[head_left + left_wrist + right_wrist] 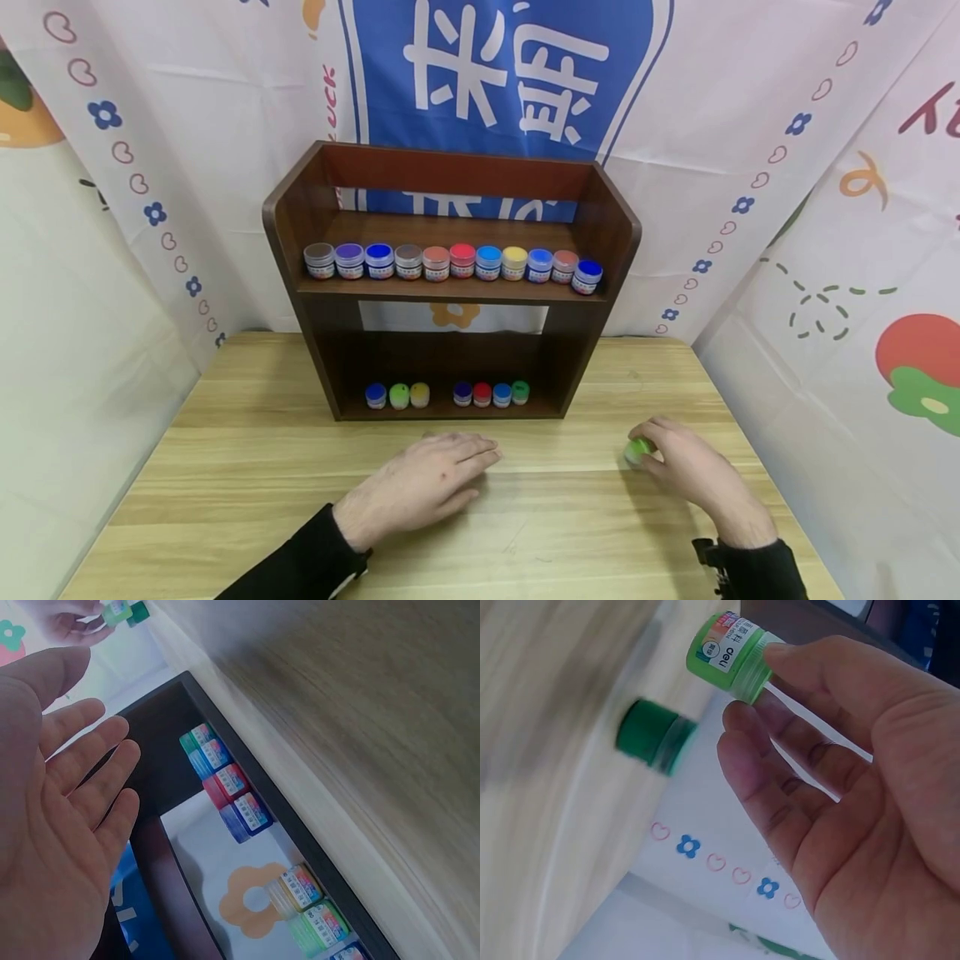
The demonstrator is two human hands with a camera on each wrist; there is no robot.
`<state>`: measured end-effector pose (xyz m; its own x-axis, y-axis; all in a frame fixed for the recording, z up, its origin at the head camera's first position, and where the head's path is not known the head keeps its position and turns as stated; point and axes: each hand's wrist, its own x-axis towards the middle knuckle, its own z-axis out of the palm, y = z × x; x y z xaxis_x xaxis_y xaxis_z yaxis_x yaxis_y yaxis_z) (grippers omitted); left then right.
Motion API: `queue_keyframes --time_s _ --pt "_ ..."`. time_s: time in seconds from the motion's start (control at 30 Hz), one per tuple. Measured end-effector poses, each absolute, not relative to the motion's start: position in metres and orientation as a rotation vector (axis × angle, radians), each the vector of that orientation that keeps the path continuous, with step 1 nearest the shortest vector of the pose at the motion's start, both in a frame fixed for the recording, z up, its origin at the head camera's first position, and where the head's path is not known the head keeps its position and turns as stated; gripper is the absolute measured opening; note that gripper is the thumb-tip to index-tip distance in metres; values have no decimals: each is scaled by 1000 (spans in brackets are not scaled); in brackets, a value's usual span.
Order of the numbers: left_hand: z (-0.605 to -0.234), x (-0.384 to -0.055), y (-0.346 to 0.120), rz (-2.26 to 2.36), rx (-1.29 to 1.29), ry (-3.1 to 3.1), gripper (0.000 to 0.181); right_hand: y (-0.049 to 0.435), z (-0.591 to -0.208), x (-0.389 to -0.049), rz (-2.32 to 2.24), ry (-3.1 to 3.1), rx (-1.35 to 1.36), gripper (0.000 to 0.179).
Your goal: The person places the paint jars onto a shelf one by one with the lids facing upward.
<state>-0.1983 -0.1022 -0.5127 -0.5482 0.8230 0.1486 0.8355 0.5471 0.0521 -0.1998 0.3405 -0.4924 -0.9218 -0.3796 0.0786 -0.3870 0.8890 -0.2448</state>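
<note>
My right hand (690,468) pinches a light green paint jar (727,656) by its lid between thumb and fingertips, at the right of the table. A dark green paint jar (652,735) stands beside it in the right wrist view; the head view has it hidden behind the hand. My left hand (423,482) is palm down with straight, relaxed fingers and holds nothing, low over the table in front of the shelf. Nearest to it, on the lower shelf, stand a yellow jar (420,395), a green jar (400,396) and a dark blue jar (462,394).
A dark brown two-tier wooden shelf (450,292) stands at the back of the wooden table (225,467). Its upper tier bears a row of several paint jars (462,261). The lower tier has two groups of jars with a gap between. Printed cloth (217,50) hangs behind.
</note>
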Motion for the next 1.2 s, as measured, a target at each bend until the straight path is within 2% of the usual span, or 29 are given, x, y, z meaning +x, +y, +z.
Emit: queue_keyframes --time_s 0.9,1.2 --pt "-510 -202 -123 -239 -1332 -2699 59 260 -472 -216 338 -2873 850 22" --pt "-510 -202 -129 -223 -1317 -2678 60 231 -474 -224 279 -2851 777 30"
